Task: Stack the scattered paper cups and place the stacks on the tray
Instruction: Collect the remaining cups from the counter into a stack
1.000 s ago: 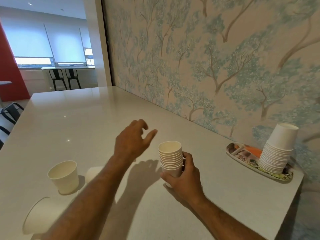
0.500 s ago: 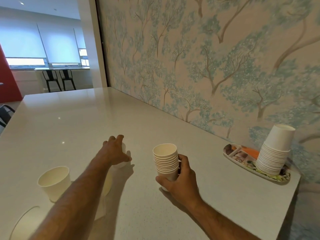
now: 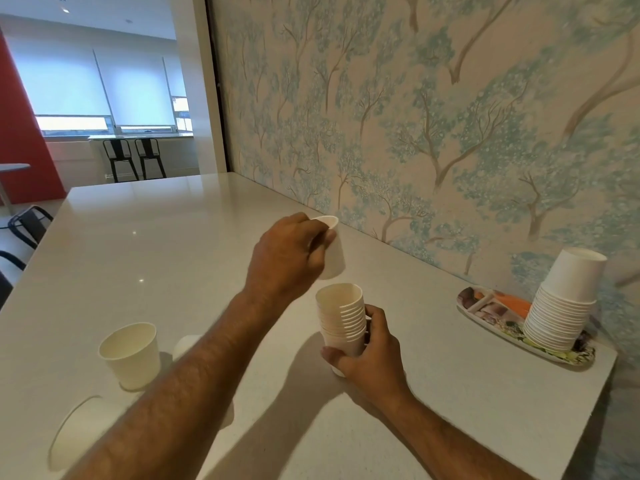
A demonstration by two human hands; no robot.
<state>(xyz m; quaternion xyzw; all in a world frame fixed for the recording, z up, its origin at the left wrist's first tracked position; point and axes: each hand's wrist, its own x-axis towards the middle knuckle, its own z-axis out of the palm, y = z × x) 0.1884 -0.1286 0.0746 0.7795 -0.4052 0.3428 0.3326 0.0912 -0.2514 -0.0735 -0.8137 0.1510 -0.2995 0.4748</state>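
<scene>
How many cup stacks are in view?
2: one stack gripped by the right hand above the table, one taller stack upside down on the tray by the wall.

Office break room: long counter [image 3: 166, 244], stools [image 3: 135, 161], blinds [image 3: 104, 81].

The paper cups [image 3: 130, 355] are plain white, as is the tall stack [image 3: 561, 306]. The tray [image 3: 485, 308] carries a multicoloured print with an orange patch. The counter [image 3: 156, 244] is glossy off-white. The wallpaper [image 3: 450, 116] shows pale blue-green trees on beige; a red wall [image 3: 24, 133] stands at the far left.
</scene>
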